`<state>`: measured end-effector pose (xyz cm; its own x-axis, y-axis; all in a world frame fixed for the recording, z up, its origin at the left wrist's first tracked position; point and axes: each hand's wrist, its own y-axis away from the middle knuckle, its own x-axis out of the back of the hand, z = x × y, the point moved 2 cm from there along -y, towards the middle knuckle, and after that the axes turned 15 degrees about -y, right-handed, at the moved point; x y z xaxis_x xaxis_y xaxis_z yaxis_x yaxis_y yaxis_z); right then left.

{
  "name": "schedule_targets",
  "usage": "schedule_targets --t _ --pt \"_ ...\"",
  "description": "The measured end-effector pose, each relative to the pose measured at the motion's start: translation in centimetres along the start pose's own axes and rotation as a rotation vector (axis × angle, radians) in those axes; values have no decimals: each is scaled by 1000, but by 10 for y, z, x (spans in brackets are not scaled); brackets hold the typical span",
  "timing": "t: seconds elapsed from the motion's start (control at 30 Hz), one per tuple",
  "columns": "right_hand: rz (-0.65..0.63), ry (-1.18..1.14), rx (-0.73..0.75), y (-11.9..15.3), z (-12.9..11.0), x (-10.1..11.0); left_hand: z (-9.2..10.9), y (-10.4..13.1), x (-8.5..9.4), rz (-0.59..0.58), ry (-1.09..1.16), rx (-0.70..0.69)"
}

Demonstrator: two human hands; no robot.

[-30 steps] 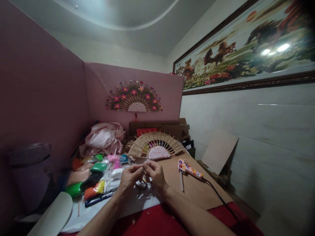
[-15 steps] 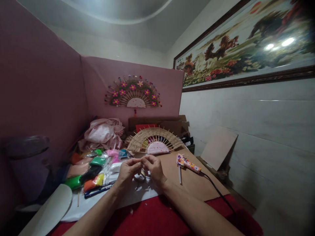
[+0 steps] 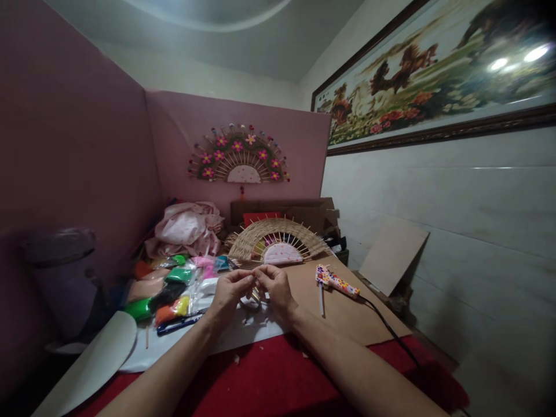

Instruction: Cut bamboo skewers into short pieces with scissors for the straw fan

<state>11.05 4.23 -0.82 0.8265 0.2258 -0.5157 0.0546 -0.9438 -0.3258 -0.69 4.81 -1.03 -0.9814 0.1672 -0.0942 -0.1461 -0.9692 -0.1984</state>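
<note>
My left hand (image 3: pixel 231 294) and my right hand (image 3: pixel 274 289) meet above the white sheet (image 3: pixel 247 329), thumbs and fingertips pinched close together. Whatever lies between the fingertips is too small to make out. Beneath them, partly hidden, is a shiny metal thing (image 3: pixel 251 302), perhaps scissors, with small white scraps around it. Just beyond the hands stands a woven straw fan (image 3: pixel 256 233) with thin sticks and a pink dotted half-round base. To the right, a flower-patterned glue gun (image 3: pixel 336 282) with a white glue stick rests on brown cardboard (image 3: pixel 347 324).
Several bags of coloured clay (image 3: pixel 179 274) and a dark blue cutter (image 3: pixel 178 325) lie at left, near a pale rounded board (image 3: pixel 102 359). Pink cloth (image 3: pixel 189 227) is heaped behind. A flowered fan (image 3: pixel 238 153) hangs on the pink panel. The glue gun's black cord (image 3: pixel 391 330) trails right.
The whole view has shifted slightly, so things sit a little higher and further right. My hands stay pinched together, with only a slight shift of the fingers.
</note>
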Motion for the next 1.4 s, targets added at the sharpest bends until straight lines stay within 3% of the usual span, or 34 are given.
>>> schedule_targets --t 0.93,1.4 --pt "-42 66 82 -5 3 10 -2 0 -5 -7 -85 -61" --pt "-43 313 210 -6 4 11 2 1 -5 65 -237 -87"
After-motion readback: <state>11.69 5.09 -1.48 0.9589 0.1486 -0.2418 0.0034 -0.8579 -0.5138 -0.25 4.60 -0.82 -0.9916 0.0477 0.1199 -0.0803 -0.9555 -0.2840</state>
